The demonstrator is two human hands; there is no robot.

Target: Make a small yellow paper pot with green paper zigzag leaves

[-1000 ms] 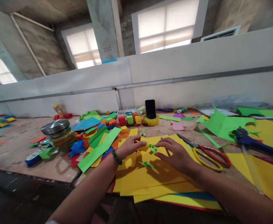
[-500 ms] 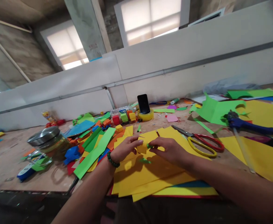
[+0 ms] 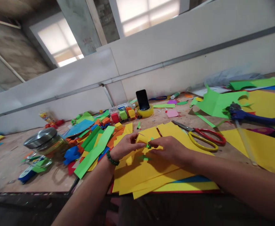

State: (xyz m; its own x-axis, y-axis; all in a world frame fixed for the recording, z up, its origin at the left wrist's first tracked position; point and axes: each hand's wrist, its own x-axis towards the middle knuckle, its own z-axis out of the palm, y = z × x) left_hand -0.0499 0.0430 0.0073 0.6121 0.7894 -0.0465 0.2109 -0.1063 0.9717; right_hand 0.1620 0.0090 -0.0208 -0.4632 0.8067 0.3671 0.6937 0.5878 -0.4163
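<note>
My left hand [image 3: 128, 145], with a green bead bracelet [image 3: 112, 158] at the wrist, grips a small yellow paper cube [image 3: 142, 139]. Close beside it, my right hand [image 3: 167, 149] pinches a small green paper piece [image 3: 149, 146] against the cube's right side. Both hands are over a stack of yellow paper sheets [image 3: 151, 175]. Another green scrap [image 3: 145, 158] lies on the sheets just below the cube. A dark pencil [image 3: 159, 131] lies behind my right hand.
Scissors [image 3: 203, 138] with red and yellow handles lie to the right, before a blue glue gun [image 3: 255, 117]. A phone [image 3: 142, 99] stands in a yellow tape roll [image 3: 145, 112] at the back. To the left are paper strips [image 3: 96, 150] and a glass jar [image 3: 46, 142].
My left hand has tipped the yellow cube, so it now slants. My right hand keeps the green piece at its side. The whole view has shifted slightly.
</note>
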